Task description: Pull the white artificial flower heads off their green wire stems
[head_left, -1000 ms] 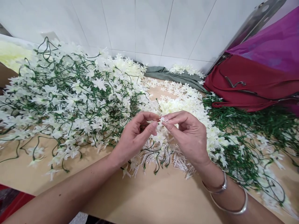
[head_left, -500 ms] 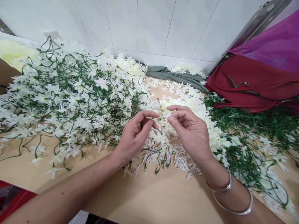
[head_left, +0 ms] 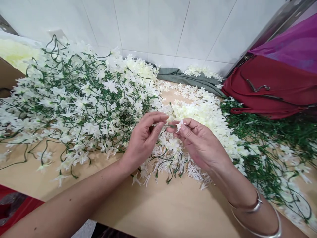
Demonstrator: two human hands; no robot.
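Note:
Between the thumb and fingers of my right hand [head_left: 200, 140] is a small white artificial flower [head_left: 180, 126]. A thin green stem [head_left: 169, 125] runs from it toward my left hand [head_left: 147, 135], whose thumb and forefinger are pinched on the stem's other end. Both hands are held above the middle of the table, close together. Beneath them lie loose cream petals [head_left: 172, 142], white stamen bundles [head_left: 195, 170] and a few green stems [head_left: 169, 172]. My fingers partly hide the flower and the stem.
A big heap of white flowers on green stems [head_left: 81, 99] fills the left of the table [head_left: 148, 205]. More green stems [head_left: 262, 165] lie on the right, below a red bag [head_left: 274, 89]. A grey-green cloth [head_left: 183, 75] runs along the tiled wall [head_left: 163, 29].
My right hand has closed in on the flower, its fingers now beneath it and its thumb on top. The flower shows more fully, with the stem stretched between my hands. The view has shifted slightly.

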